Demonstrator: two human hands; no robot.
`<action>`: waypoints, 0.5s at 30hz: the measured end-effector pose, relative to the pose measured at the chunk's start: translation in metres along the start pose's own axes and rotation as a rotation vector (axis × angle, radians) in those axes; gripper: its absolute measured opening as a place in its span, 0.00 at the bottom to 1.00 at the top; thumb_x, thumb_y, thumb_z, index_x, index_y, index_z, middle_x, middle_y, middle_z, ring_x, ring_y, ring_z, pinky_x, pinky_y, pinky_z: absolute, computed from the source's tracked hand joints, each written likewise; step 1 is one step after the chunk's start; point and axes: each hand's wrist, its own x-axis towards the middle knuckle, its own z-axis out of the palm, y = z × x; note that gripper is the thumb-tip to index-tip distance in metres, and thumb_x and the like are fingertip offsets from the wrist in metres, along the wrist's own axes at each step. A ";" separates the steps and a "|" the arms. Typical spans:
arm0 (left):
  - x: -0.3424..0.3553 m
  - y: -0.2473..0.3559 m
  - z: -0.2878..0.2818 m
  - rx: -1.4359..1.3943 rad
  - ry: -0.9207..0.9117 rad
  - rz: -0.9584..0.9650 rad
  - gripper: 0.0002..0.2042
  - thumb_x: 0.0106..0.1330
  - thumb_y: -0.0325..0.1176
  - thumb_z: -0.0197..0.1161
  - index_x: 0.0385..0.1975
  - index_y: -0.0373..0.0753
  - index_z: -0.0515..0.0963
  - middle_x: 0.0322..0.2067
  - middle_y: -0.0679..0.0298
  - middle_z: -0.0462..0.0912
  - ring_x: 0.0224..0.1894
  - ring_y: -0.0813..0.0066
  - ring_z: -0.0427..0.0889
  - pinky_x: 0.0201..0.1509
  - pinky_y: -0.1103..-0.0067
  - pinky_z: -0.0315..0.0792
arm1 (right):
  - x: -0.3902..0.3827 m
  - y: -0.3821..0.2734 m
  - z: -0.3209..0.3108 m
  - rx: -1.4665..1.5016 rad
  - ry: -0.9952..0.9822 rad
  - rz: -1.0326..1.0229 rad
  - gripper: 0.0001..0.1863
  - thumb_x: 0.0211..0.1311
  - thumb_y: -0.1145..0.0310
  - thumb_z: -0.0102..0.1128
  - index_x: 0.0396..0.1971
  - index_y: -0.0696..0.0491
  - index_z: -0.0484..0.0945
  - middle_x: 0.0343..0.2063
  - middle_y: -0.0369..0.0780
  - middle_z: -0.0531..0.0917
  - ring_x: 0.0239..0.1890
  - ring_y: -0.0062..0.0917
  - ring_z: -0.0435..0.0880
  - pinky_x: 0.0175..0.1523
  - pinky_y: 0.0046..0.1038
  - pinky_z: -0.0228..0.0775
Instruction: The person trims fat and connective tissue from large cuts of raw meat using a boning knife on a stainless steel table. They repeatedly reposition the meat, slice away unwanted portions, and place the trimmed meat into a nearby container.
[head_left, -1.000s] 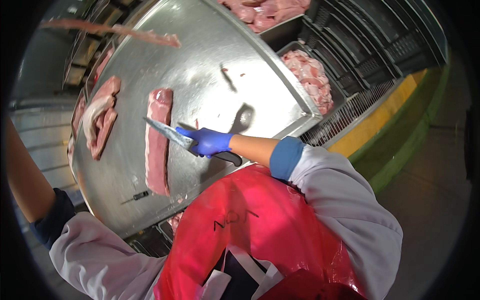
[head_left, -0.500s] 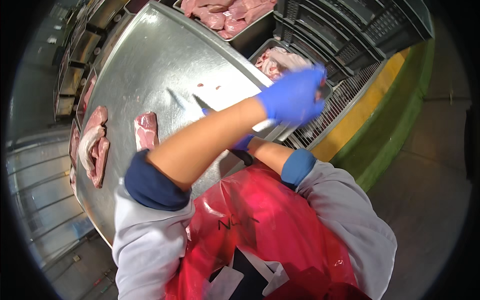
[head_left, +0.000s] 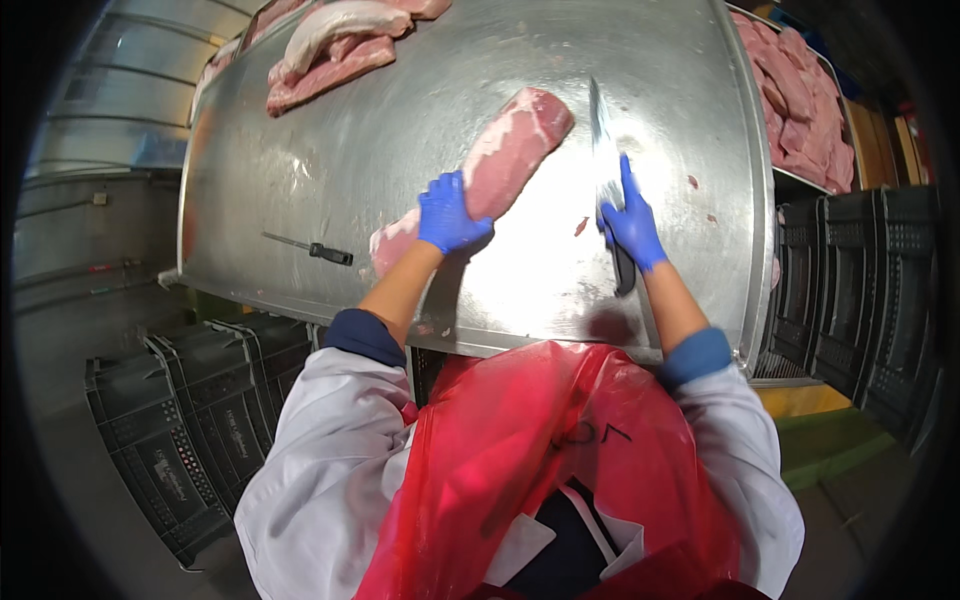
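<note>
A long pork loin [head_left: 515,150] lies slanted across the steel table [head_left: 400,130], pink with white fat along one side. My gloved left hand [head_left: 450,213] grips it across the lower middle, fingers and thumb spanning the meat and hiding part of it. In my gloved right hand [head_left: 632,228] is a knife [head_left: 601,125]. Its black handle sticks out below my palm, and the long blade points away from me. My index finger stretches along toward the blade. The knife is right of the loin, apart from it.
Left of the loin lies a thin-shafted tool with a black handle [head_left: 330,254]. Several meat pieces [head_left: 335,75] are piled at the far left. A bin of meat [head_left: 800,105] stands beyond the right edge. Dark crates [head_left: 840,290] are stacked at the right, with more crates [head_left: 190,420] at lower left.
My view has swung left. My left hand has come back from the tray at the right and now grips the loin. My right hand, with the knife, is now out over the table.
</note>
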 end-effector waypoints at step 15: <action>-0.018 0.006 0.006 -0.157 -0.028 0.192 0.38 0.50 0.53 0.67 0.56 0.34 0.66 0.48 0.50 0.71 0.50 0.52 0.72 0.51 0.57 0.66 | 0.019 -0.063 0.065 -0.320 -0.110 0.154 0.45 0.60 0.73 0.53 0.77 0.36 0.47 0.39 0.52 0.86 0.32 0.36 0.87 0.44 0.33 0.79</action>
